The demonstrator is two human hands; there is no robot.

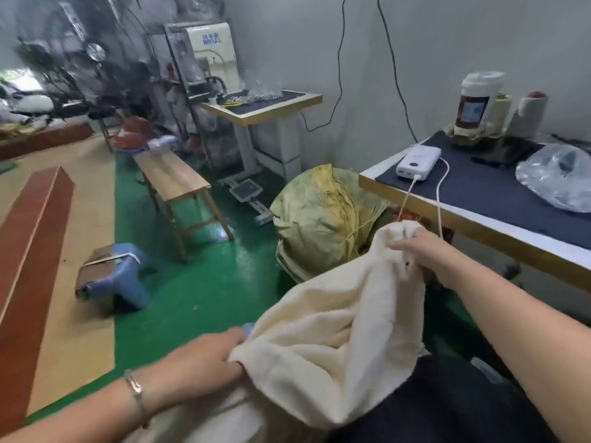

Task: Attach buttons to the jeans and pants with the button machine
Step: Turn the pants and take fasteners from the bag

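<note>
Both hands held the cream pants (335, 330), left hand (204, 356) gripping the near edge, right hand (425, 254) pinching the top beside the desk (479, 225).

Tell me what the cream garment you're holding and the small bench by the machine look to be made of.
Cream garment: soft woven cloth, probably cotton, matte and slightly napped; it drapes in loose folds between the left hand and right hand. Bench: bare light wood, with visible grain on its plank top.
</note>
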